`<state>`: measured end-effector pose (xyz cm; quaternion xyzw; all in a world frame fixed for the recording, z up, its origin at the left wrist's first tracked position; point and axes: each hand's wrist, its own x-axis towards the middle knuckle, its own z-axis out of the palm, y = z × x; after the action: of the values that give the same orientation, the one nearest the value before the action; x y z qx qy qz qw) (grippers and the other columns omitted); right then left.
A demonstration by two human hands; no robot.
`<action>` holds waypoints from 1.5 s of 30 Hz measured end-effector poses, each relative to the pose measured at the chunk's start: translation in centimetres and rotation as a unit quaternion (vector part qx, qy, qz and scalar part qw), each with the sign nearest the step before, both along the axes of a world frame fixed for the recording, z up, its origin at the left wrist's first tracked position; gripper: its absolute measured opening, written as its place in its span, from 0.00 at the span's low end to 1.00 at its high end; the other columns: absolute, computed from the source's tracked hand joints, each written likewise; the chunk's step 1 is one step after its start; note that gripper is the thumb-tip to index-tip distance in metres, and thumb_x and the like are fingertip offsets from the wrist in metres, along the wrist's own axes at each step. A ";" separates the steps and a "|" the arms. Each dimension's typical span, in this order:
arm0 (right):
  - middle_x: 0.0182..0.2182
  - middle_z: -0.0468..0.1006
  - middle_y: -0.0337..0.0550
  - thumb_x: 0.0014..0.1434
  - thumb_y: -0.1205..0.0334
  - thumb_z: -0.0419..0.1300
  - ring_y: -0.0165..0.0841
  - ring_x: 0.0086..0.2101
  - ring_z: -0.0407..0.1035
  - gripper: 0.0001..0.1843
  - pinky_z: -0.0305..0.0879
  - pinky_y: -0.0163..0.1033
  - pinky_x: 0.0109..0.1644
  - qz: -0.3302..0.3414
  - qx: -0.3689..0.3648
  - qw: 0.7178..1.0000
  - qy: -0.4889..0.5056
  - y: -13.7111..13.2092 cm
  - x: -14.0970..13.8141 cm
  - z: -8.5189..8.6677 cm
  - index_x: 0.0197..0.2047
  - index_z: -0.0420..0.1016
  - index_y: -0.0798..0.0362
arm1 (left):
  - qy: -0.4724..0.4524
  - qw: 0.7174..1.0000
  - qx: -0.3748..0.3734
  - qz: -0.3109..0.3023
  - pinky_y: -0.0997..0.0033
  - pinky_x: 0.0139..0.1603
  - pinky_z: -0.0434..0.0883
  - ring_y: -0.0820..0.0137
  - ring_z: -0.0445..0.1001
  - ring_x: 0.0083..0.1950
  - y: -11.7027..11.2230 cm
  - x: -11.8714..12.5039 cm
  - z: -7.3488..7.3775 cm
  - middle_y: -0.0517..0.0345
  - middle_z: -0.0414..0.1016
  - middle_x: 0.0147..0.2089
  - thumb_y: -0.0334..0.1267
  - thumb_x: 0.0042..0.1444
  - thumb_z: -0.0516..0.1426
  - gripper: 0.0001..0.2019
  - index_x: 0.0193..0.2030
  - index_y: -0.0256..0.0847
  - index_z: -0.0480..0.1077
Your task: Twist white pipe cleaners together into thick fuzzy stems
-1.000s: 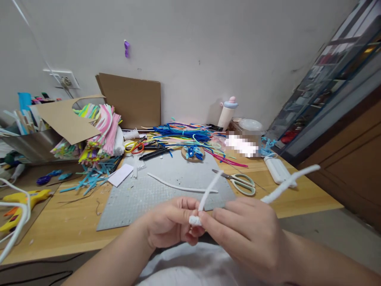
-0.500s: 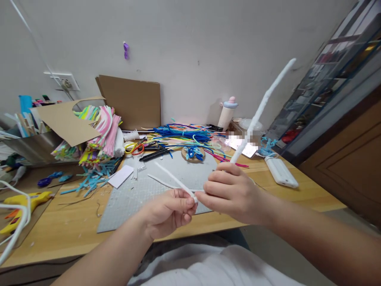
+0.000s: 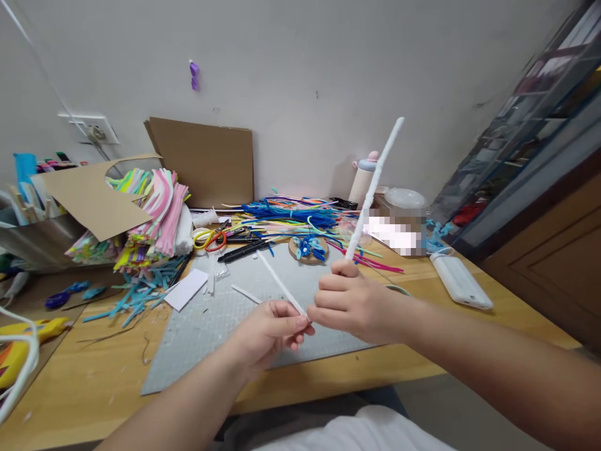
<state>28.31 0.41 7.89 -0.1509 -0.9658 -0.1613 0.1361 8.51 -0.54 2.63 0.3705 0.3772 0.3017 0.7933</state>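
Note:
My right hand (image 3: 350,302) is closed around the lower end of a long white fuzzy stick (image 3: 374,185), wrapped like a pipe cleaner, which slants up to the right. Between the thumb and fingers of my left hand (image 3: 275,332) a thin white strip (image 3: 280,283) is pinched, pointing up and left. The fingertips of both hands meet where strip and stick come together; the join itself is hidden. A second white strip (image 3: 245,293) shows just beyond my left hand. Below both hands lies a grey cutting mat (image 3: 188,341).
Bundled pipe cleaners (image 3: 295,213), scissors (image 3: 210,239) and a round wooden piece with blue flowers (image 3: 307,249) lie behind the mat. A yellow glue gun (image 3: 32,338) is at left, a white power bank (image 3: 460,280) at right. A bottle (image 3: 364,178) stands by the wall.
The white stick has tipped left and become more upright, its top lower in view. My right hand has shifted slightly left. The whole view has moved a little.

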 end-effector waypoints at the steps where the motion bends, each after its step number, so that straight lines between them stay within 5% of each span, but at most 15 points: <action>1: 0.24 0.66 0.37 0.64 0.68 0.46 0.30 0.30 0.55 0.12 0.46 0.43 0.43 -0.002 -0.017 1.000 -0.005 0.5 -0.1 0.0 0.34 0.69 0.54 | 0.030 0.998 0.047 0.024 0.80 0.21 0.63 0.79 0.66 0.20 0.2 0.2 0.0 0.54 0.74 0.23 0.39 0.37 0.67 0.12 0.21 0.32 0.72; 4: 0.25 0.67 0.38 0.63 0.69 0.48 0.30 0.31 0.56 0.11 0.44 0.43 0.43 -0.010 -0.060 0.998 -0.017 2.1 -0.4 0.0 0.34 0.69 0.53 | 0.131 0.974 0.162 0.084 0.76 0.22 0.64 0.76 0.66 0.20 1.0 0.5 0.1 0.57 0.71 0.18 0.39 0.38 0.66 0.11 0.21 0.33 0.72; 10: 0.25 0.70 0.37 0.62 0.70 0.49 0.31 0.33 0.59 0.12 0.46 0.43 0.45 -0.020 -0.075 0.996 -0.032 4.4 -0.9 0.1 0.30 0.70 0.53 | 0.145 0.967 0.200 0.057 0.73 0.24 0.64 0.75 0.65 0.21 3.1 0.7 -0.2 0.58 0.71 0.20 0.43 0.42 0.63 0.12 0.22 0.34 0.72; 13: 0.36 0.74 0.39 0.63 0.68 0.50 0.32 0.42 0.63 0.10 0.45 0.46 0.53 -0.032 -0.061 0.994 0.089 4.6 -0.7 -0.6 0.35 0.71 0.50 | 0.147 0.957 0.229 0.099 0.75 0.26 0.62 0.75 0.65 0.22 4.0 0.4 -0.7 0.60 0.70 0.18 0.41 0.43 0.63 0.10 0.21 0.35 0.71; 15: 0.46 0.71 0.42 0.61 0.64 0.53 0.35 0.50 0.62 0.05 0.45 0.50 0.57 -0.063 -0.076 0.955 0.280 4.7 -0.6 -1.4 0.40 0.70 0.48 | 0.155 0.950 0.238 0.126 0.75 0.26 0.60 0.75 0.65 0.22 4.5 0.0 -0.9 0.60 0.70 0.18 0.40 0.43 0.63 0.09 0.22 0.36 0.72; 17: 0.48 0.70 0.46 0.59 0.59 0.56 0.36 0.51 0.62 0.07 0.51 0.50 0.57 -0.097 -0.158 0.840 0.509 4.9 -1.0 -2.3 0.41 0.67 0.48 | 0.159 0.950 0.233 0.135 0.75 0.26 0.60 0.74 0.65 0.22 4.7 -0.2 -1.1 0.59 0.70 0.18 0.41 0.43 0.63 0.10 0.22 0.35 0.72; 19: 0.42 0.72 0.46 0.60 0.51 0.53 0.36 0.46 0.66 0.12 0.60 0.47 0.52 -0.102 -0.334 0.666 0.659 5.1 -1.7 -2.9 0.41 0.65 0.50 | 0.146 0.955 0.223 0.131 0.75 0.26 0.60 0.75 0.65 0.22 4.7 -0.4 -1.4 0.59 0.71 0.19 0.42 0.42 0.64 0.11 0.22 0.35 0.72; 22: 0.32 0.72 0.43 0.60 0.41 0.46 0.34 0.34 0.70 0.23 0.68 0.43 0.41 -0.034 -0.626 0.420 0.656 5.5 -3.4 -3.0 0.39 0.66 0.53 | 0.104 0.968 0.199 0.108 0.75 0.27 0.61 0.76 0.64 0.21 4.4 -0.2 -2.0 0.57 0.73 0.22 0.42 0.42 0.65 0.12 0.21 0.35 0.71; 24: 0.23 0.68 0.37 0.60 0.38 0.43 0.28 0.23 0.66 0.26 0.66 0.35 0.29 0.028 -0.710 0.316 0.629 5.8 -4.3 -2.8 0.35 0.65 0.53 | 0.069 0.979 0.168 0.090 0.76 0.26 0.60 0.77 0.64 0.22 3.9 0.2 -2.5 0.57 0.74 0.23 0.42 0.42 0.65 0.13 0.21 0.35 0.69; 25: 0.19 0.64 0.33 0.60 0.38 0.43 0.25 0.19 0.61 0.26 0.62 0.31 0.22 0.053 -0.720 0.289 0.629 6.0 -4.8 -2.8 0.32 0.64 0.53 | 0.052 0.984 0.152 0.083 0.76 0.26 0.60 0.77 0.64 0.22 3.7 0.3 -2.7 0.57 0.74 0.23 0.43 0.42 0.65 0.14 0.21 0.35 0.69; 28: 0.14 0.56 0.28 0.60 0.38 0.45 0.21 0.12 0.48 0.26 0.46 0.26 0.14 0.067 -0.693 0.278 0.662 6.4 -5.8 -2.8 0.25 0.57 0.52 | 0.021 0.990 0.121 0.063 0.76 0.26 0.61 0.77 0.64 0.22 3.1 0.7 -3.0 0.57 0.74 0.24 0.44 0.41 0.66 0.15 0.22 0.35 0.68; 35: 0.08 0.51 0.26 0.57 0.39 0.49 0.22 0.08 0.44 0.27 0.39 0.27 0.09 -0.074 -0.528 0.344 0.773 7.0 -7.6 -4.0 0.19 0.49 0.51 | 0.034 0.989 0.125 0.067 0.75 0.26 0.60 0.76 0.64 0.21 2.6 1.1 -3.7 0.56 0.75 0.24 0.45 0.39 0.66 0.15 0.22 0.35 0.69; 45: 0.10 0.51 0.27 0.58 0.41 0.50 0.22 0.09 0.46 0.26 0.41 0.28 0.11 -0.027 -0.440 0.354 0.825 6.6 -8.2 -4.3 0.19 0.50 0.51 | -0.001 0.991 0.105 0.087 0.76 0.26 0.58 0.78 0.63 0.21 1.9 1.8 -4.4 0.57 0.73 0.23 0.44 0.41 0.65 0.14 0.22 0.35 0.69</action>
<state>20.12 6.99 3.56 -0.2726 -0.2967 0.4888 0.7738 10.35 1.39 -1.74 0.4171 0.3737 0.4080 0.7210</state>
